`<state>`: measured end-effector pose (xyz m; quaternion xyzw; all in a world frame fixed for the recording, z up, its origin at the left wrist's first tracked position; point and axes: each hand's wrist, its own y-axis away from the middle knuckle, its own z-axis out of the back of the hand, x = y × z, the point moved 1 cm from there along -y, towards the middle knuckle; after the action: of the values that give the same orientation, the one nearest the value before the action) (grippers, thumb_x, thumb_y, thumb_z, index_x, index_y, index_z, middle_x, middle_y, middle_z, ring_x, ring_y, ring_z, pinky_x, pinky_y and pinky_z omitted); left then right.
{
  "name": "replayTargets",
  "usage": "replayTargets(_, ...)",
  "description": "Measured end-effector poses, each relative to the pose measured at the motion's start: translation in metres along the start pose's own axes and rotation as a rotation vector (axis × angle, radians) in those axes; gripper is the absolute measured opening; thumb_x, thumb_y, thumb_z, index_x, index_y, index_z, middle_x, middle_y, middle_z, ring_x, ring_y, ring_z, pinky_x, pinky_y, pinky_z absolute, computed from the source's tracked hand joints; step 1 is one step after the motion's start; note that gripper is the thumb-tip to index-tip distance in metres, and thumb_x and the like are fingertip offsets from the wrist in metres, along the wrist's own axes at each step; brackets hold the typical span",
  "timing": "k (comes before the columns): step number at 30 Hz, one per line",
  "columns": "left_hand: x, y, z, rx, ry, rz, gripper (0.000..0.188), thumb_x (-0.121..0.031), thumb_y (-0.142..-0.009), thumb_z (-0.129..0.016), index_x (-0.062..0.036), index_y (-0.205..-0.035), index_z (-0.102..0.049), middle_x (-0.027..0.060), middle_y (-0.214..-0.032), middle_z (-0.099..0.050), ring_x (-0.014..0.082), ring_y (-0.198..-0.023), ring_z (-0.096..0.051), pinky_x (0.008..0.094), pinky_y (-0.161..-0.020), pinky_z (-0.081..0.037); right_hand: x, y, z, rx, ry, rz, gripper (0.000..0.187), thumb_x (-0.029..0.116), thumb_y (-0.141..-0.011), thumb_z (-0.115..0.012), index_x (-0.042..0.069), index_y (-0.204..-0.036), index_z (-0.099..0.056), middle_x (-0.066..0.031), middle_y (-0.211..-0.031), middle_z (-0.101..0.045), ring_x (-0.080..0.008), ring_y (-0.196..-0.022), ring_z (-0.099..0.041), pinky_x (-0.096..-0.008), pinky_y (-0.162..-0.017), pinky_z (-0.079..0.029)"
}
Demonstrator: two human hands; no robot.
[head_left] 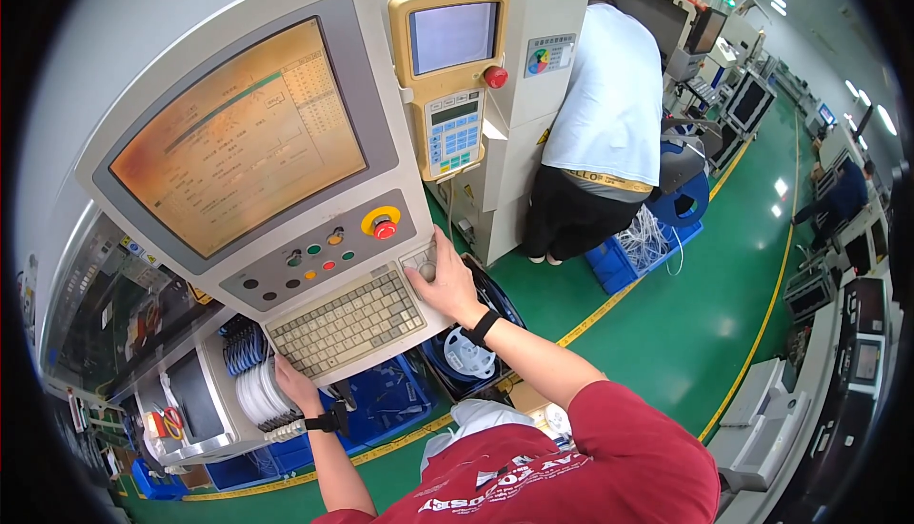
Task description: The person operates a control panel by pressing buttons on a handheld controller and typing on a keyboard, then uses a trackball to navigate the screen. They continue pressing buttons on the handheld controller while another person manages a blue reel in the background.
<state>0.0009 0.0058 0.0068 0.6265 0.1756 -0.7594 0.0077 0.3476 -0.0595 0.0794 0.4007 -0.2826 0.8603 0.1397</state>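
Note:
In front of me stands a control console with a lit amber screen (243, 138) and a worn beige keyboard (347, 324) on its lower panel. My right hand (449, 286) lies at the panel's right edge. Its thumb reaches onto a round trackball (426, 271) beside the keys, and its fingers are stretched apart from the thumb along the edge. My left hand (298, 387) touches the panel's lower left corner, its fingers mostly hidden there. Above the keyboard are coloured buttons and a red emergency stop button (384, 229) on a yellow ring.
A handheld controller (455, 134) hangs right of the screen. Beyond it a person in a light blue shirt (609, 96) bends toward a machine. Blue bins (633, 262) with white strips, cable reels (262, 398) and a dark bin with a white reel (468, 355) surround the console.

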Motion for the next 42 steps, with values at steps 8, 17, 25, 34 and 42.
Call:
replayTargets(8, 0.000, 0.000, 0.000, 0.011, -0.003, 0.013, 0.053, -0.037, -0.105, -0.035, 0.0102, -0.112, -0.058, 0.0167, -0.102, -0.066, 0.0235, -0.090, -0.059, 0.0330, -0.083, -0.045, 0.000, 0.000, 0.000, 0.011, 0.008, -0.027, 0.086, 0.036, -0.084, -0.067, -0.007, -0.144, -0.024, -0.0288, -0.138, -0.044, -0.0382, -0.126, -0.048, -0.0404, -0.103, -0.042)
replayTargets(17, -0.002, 0.000, -0.001, 0.016, 0.014, 0.003, 0.052, -0.036, -0.105, -0.034, 0.0105, -0.111, -0.058, 0.0166, -0.101, -0.066, 0.0232, -0.089, -0.058, 0.0335, -0.083, -0.044, -0.001, 0.001, 0.000, 0.003, 0.015, -0.007, 0.086, 0.036, -0.084, -0.067, -0.007, -0.144, -0.024, -0.0285, -0.138, -0.044, -0.0385, -0.126, -0.048, -0.0407, -0.103, -0.042)
replayTargets(25, 0.002, -0.001, 0.001, 0.018, 0.008, 0.004, 0.052, -0.035, -0.105, -0.034, 0.0106, -0.110, -0.058, 0.0168, -0.100, -0.066, 0.0234, -0.089, -0.058, 0.0335, -0.083, -0.044, 0.001, 0.001, 0.000, 0.004, 0.015, -0.016, 0.085, 0.036, -0.084, -0.067, -0.007, -0.144, -0.025, -0.0287, -0.138, -0.043, -0.0386, -0.127, -0.047, -0.0406, -0.104, -0.041)
replayTargets(34, 0.003, -0.001, -0.001, 0.031, 0.038, 0.003, 0.052, -0.036, -0.105, -0.034, 0.0105, -0.112, -0.058, 0.0170, -0.102, -0.066, 0.0235, -0.090, -0.059, 0.0332, -0.083, -0.045, 0.000, 0.000, 0.001, 0.012, 0.001, -0.024, 0.085, 0.036, -0.084, -0.067, -0.007, -0.144, -0.025, -0.0286, -0.139, -0.043, -0.0381, -0.127, -0.047, -0.0404, -0.104, -0.041)
replayTargets(42, 0.011, -0.003, 0.003, 0.032, 0.017, -0.007, 0.052, -0.035, -0.105, -0.034, 0.0110, -0.115, -0.057, 0.0183, -0.106, -0.066, 0.0238, -0.094, -0.060, 0.0328, -0.085, -0.045, 0.000, 0.000, -0.001, 0.009, 0.004, -0.014, 0.086, 0.037, -0.084, -0.067, -0.007, -0.144, -0.024, -0.0284, -0.138, -0.044, -0.0381, -0.126, -0.048, -0.0408, -0.103, -0.041)
